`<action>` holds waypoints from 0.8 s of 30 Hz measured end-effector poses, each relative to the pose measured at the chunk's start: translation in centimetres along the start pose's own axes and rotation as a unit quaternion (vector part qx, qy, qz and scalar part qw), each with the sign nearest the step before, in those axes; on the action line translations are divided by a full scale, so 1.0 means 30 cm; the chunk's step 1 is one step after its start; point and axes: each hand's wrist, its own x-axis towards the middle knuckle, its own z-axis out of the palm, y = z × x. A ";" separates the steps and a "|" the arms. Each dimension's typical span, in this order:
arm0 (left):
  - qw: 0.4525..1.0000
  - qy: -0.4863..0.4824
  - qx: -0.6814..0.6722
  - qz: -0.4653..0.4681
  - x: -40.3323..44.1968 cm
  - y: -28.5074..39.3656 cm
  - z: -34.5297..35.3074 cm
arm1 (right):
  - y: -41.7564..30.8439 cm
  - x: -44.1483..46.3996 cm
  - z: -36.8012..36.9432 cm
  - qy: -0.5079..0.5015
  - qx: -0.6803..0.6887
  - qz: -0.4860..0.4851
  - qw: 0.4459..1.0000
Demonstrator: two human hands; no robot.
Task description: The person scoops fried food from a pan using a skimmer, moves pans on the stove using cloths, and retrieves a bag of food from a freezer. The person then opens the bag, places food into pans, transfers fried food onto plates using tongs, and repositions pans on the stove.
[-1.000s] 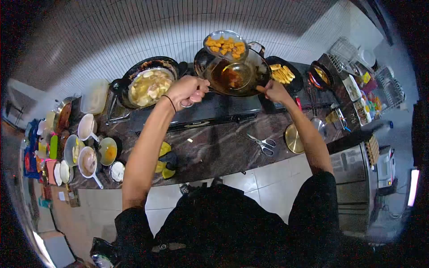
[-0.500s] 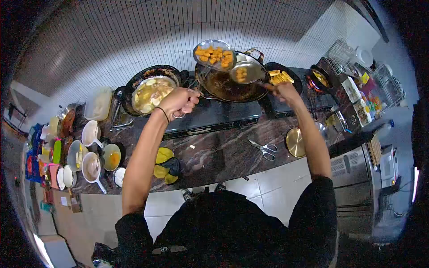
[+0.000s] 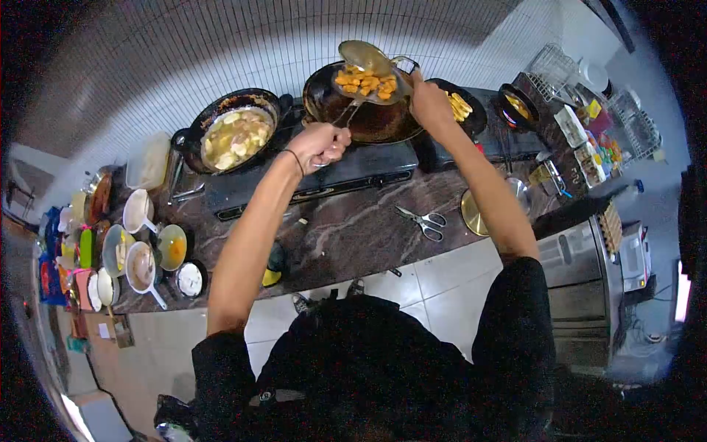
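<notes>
My left hand [image 3: 324, 144] is closed round the handle of a skimmer [image 3: 352, 110] that holds orange fried pieces [image 3: 366, 82] above a dark wok [image 3: 320, 92]. In my right hand [image 3: 431, 103] is the handle of a ladle [image 3: 362, 55], whose bowl is tipped over the back of the skimmer. Brown oil [image 3: 383, 121] shows in the wok below. To the left, a second wok [image 3: 254, 98] holds pale pieces in liquid [image 3: 237, 140]. A dark pan [image 3: 479, 118] with yellow strips [image 3: 459, 107] lies right of the middle wok.
Scissors [image 3: 423, 222] and a round golden lid [image 3: 471, 214] lie on the marble counter [image 3: 339, 243]. Several bowls, including a yellow one [image 3: 173, 248], stand at the left. A small pan [image 3: 518, 107] sits at the right, with trays [image 3: 589, 160] and wire racks [image 3: 552, 66] beyond.
The ladle has risen from inside the middle wok to above the skimmer and tipped. My right hand has moved up and left. My left hand still holds the skimmer.
</notes>
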 end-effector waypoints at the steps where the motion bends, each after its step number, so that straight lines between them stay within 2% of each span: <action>1: 1.000 -0.006 -0.006 -0.003 0.014 -0.005 0.003 | -0.007 -0.011 0.002 0.015 -0.033 -0.030 0.999; 4: 1.000 -0.010 -0.020 -0.009 0.034 -0.006 0.014 | -0.035 -0.031 -0.048 0.005 -0.058 -0.010 0.998; 5: 1.000 -0.003 -0.019 -0.012 0.021 0.008 0.025 | -0.058 -0.041 -0.097 -0.020 0.004 0.007 1.000; 6: 1.000 0.004 -0.018 -0.014 0.010 0.016 0.031 | -0.066 -0.058 -0.103 0.007 0.012 0.000 1.000; 7: 0.999 -0.035 -0.042 0.004 0.017 0.014 0.026 | -0.059 -0.070 -0.110 0.033 0.021 -0.007 0.999; 9: 0.998 -0.036 -0.035 0.025 0.021 0.024 0.031 | -0.043 -0.134 -0.133 0.053 0.071 -0.002 0.996; 10: 0.991 -0.063 -0.082 0.086 0.053 -0.011 0.017 | -0.081 -0.160 -0.113 0.036 0.127 -0.008 0.991; 11: 0.996 -0.034 0.004 0.081 -0.004 0.030 0.046 | -0.085 -0.182 -0.111 -0.008 0.123 -0.002 0.992; 12: 0.997 -0.064 -0.025 0.037 0.107 -0.024 0.000 | -0.084 -0.196 -0.103 -0.051 0.121 0.001 0.991; 13: 0.973 -0.152 -0.123 0.124 0.186 -0.091 -0.033 | -0.077 -0.216 -0.086 -0.047 0.138 0.019 0.989; 14: 0.981 -0.122 -0.024 0.151 0.147 -0.075 -0.028 | -0.070 -0.224 -0.069 -0.045 0.153 0.039 0.986; 15: 0.978 -0.089 0.074 0.172 0.106 -0.059 -0.022 | -0.080 -0.221 -0.072 0.004 0.136 -0.019 0.990; 16: 0.970 -0.088 0.099 0.202 0.133 -0.078 -0.025 | -0.086 -0.213 -0.084 0.060 0.120 -0.074 0.988; 18: 0.978 0.030 0.181 0.097 0.028 -0.011 0.031 | -0.079 -0.213 -0.094 0.000 0.165 -0.021 0.986; 20: 0.996 -0.046 -0.071 0.033 0.086 -0.035 0.017 | -0.040 -0.212 -0.084 0.012 0.134 -0.037 0.990; 21: 0.994 -0.066 -0.074 0.051 0.094 -0.038 0.003 | -0.008 -0.211 -0.065 0.019 0.116 -0.042 0.992; 24: 0.976 -0.131 -0.176 -0.005 0.063 0.007 -0.048 | 0.116 -0.175 -0.008 0.076 0.273 -0.006 0.959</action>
